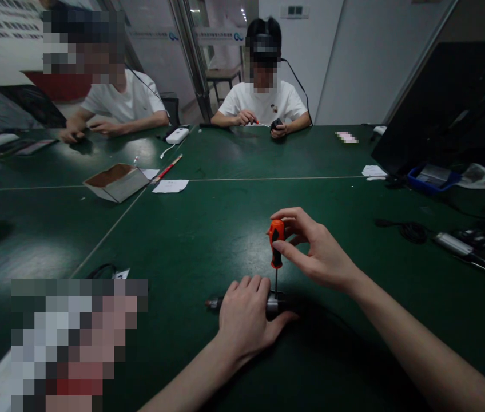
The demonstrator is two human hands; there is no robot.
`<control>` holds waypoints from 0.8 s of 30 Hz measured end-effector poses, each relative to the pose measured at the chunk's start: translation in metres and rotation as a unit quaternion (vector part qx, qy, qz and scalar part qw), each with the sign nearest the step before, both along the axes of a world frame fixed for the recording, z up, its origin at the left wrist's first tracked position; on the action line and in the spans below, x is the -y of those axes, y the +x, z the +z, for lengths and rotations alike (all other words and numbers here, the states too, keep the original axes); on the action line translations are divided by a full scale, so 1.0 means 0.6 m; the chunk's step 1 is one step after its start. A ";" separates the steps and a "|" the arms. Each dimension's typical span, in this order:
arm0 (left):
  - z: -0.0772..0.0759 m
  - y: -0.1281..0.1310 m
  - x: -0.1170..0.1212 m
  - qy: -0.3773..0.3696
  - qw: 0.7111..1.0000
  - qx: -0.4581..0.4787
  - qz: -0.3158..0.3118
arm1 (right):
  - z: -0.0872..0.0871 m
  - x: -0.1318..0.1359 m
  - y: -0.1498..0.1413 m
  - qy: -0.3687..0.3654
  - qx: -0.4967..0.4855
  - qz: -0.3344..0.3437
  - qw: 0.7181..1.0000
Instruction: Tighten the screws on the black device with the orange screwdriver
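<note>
My right hand (306,246) grips an orange and black screwdriver (276,245) by its handle, with a fingertip near the top. The screwdriver stands upright, and its thin shaft runs down to a dark cylindrical tool (273,305) with a silver section. This tool lies sideways on the green table. Wrapped over its middle is my left hand (245,315), closed, covering much of the body. A narrow tip sticks out to the left of the fingers. Whether the screwdriver's end sits in a screw is too small to tell.
An open cardboard box (116,186) stands at the left, near a paper sheet (170,186). To the right lie a silver and black tool (454,245), cables and a blue tray (433,180). Across the table, a person (263,100) holds a screwdriver and a dark object; others sit left.
</note>
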State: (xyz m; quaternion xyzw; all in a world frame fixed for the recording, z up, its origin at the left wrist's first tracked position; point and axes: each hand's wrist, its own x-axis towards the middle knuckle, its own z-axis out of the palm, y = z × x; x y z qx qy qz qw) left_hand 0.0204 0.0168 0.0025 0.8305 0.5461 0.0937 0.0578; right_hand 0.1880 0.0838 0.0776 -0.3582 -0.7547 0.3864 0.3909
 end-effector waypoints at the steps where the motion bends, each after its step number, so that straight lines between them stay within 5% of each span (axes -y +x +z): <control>1: 0.000 0.000 0.000 -0.001 1.000 -0.002 0.000 | 0.000 0.000 0.000 0.001 0.001 -0.001 1.000; 24: 0.004 -0.011 0.000 -0.032 0.999 0.028 -0.030 | -0.001 -0.001 0.002 0.010 0.021 -0.002 1.000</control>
